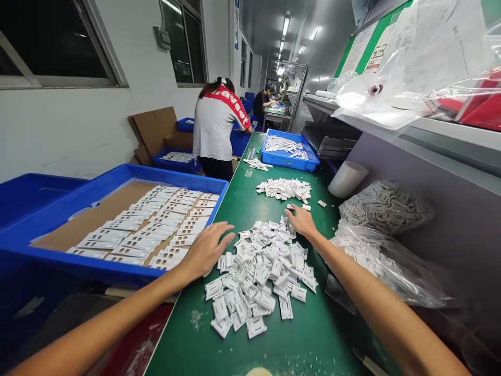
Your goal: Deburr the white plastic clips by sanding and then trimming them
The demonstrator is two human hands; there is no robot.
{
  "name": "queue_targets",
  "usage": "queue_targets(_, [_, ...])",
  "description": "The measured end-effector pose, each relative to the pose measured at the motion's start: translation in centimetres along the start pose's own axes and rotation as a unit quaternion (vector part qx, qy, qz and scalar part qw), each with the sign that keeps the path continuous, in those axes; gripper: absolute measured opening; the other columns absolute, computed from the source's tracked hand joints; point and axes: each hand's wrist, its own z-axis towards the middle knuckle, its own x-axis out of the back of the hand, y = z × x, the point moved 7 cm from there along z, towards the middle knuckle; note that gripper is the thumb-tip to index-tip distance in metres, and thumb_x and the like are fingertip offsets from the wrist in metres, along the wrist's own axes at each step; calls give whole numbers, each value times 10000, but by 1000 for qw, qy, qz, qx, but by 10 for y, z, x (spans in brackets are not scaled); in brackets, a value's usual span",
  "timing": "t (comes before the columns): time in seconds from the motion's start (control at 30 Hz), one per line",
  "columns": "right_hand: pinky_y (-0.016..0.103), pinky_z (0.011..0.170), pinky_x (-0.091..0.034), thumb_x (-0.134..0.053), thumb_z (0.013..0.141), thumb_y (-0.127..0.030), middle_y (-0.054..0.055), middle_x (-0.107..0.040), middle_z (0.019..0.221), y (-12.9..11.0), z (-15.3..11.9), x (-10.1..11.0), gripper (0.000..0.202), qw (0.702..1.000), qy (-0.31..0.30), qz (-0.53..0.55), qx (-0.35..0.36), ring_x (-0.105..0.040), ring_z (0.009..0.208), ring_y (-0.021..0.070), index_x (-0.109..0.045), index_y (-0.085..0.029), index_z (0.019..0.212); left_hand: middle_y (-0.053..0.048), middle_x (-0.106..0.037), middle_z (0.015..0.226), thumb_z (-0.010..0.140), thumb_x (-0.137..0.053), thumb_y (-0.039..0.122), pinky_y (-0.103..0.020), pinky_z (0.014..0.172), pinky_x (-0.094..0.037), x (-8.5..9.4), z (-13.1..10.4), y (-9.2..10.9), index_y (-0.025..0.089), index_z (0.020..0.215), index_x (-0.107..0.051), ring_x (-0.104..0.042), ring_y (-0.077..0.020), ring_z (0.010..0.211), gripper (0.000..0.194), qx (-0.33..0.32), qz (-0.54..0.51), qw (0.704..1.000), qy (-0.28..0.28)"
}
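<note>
A loose heap of small white plastic parts [260, 271], rectangular with slots, lies on the green bench top. My left hand [211, 248] hovers at the heap's left edge, by the blue tray; its fingers are stretched out and hold nothing. Beyond the heap's far right side, my right hand [302, 220] is bent with fingertips together at a small white plastic part [290, 207]. Its grip is partly hidden by the hand. A second white piece lies just beside the knuckles. Farther back sits another pile of white parts [284, 189].
A large blue tray [129, 169] at left carries rows of white pieces on cardboard. A smaller blue bin [289, 163] stands farther up the bench [188, 339]. Plastic bags of parts [385, 209] and a white roll [347, 179] line the right. Two people work beyond.
</note>
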Motion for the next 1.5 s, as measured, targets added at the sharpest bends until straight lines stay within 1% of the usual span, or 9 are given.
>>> queue_targets(0.17, [471, 939, -556, -620, 980, -359, 97, -622, 1325, -45, -43, -5, 331, 987, -79, 46, 133, -646, 1117, 243, -615, -201, 1271, -120, -468, 1576, 997, -345, 618, -497, 1228, -265, -15, -62, -8, 220, 1485, -487, -365, -297, 1491, 645, 52, 11, 999, 1])
queue_targets(0.33, [483, 959, -545, -620, 980, -357, 99, -612, 1346, -54, -90, 2, 336, 976, -111, 58, 177, -636, 1141, 250, -612, -204, 1280, -160, -420, 1589, 986, -510, 524, -630, 1208, -211, -45, -33, 23, 196, 1479, -465, -346, -351, 1484, 594, 30, -1, 1000, -7])
queue_targets(0.47, [519, 1006, -514, -618, 980, -366, 106, -576, 1405, -48, -121, 19, 375, 979, -92, 63, 171, -606, 1206, 273, -590, -213, 1322, -170, -405, 1594, 1020, -437, 517, -603, 1193, -280, -40, -28, 47, 191, 1510, -420, -365, -334, 1477, 589, -15, -16, 999, -31])
queue_targets(0.67, [643, 1147, -327, -634, 957, -425, 116, -321, 1630, -26, -178, 33, 606, 985, -39, 54, 156, -374, 1441, 370, -424, -264, 1502, -98, -29, 1724, 754, -602, 809, -675, 1216, -90, -24, -116, 61, 377, 1600, -225, -21, -435, 1557, 1022, -96, 10, 993, -69])
queue_targets(0.77, [670, 1169, -262, -650, 940, -450, 118, -271, 1654, -19, -195, 19, 668, 989, -18, 36, 142, -305, 1477, 392, -388, -262, 1526, -77, 102, 1720, 723, -654, 795, -749, 1172, -46, -37, -127, 62, 427, 1592, -212, 63, -507, 1529, 1042, -114, 27, 990, -76])
queue_targets(0.97, [615, 1109, -391, -625, 963, -428, 123, -421, 1563, -20, -179, 2, 549, 994, 40, 0, 103, -462, 1377, 346, -477, -237, 1456, -106, -4, 1723, 821, -623, 714, -677, 1207, -132, -56, -60, 57, 378, 1604, -211, 22, -476, 1543, 946, -151, 29, 983, -96])
queue_targets(1.2, [583, 1058, -458, -606, 973, -446, 131, -478, 1514, -22, -164, 16, 542, 989, 96, -64, 88, -527, 1319, 329, -480, -218, 1448, -160, -251, 1661, 754, -686, 735, -568, 1207, -270, -44, -9, 57, 294, 1497, -453, -234, -390, 1525, 894, -185, 28, 979, -81])
queue_targets(1.37, [491, 1036, -497, -515, 1006, -407, 183, -394, 1599, -6, -201, 40, 545, 972, 88, -160, 149, -525, 1343, 336, -447, -190, 1501, -132, -456, 1528, 972, -591, 416, -607, 1111, -390, -34, 70, 72, 219, 1379, -545, -462, -340, 1371, 455, -134, 35, 990, 4])
queue_targets(1.5, [484, 951, -547, -527, 949, -153, 197, -642, 1380, 21, -242, 42, 380, 946, 79, -259, 178, -662, 1160, 351, -666, -153, 1303, -122, -579, 1383, 959, -631, 367, -528, 980, -526, -61, 144, 98, 194, 1323, -583, -609, -288, 1186, 406, -132, 35, 989, -59])
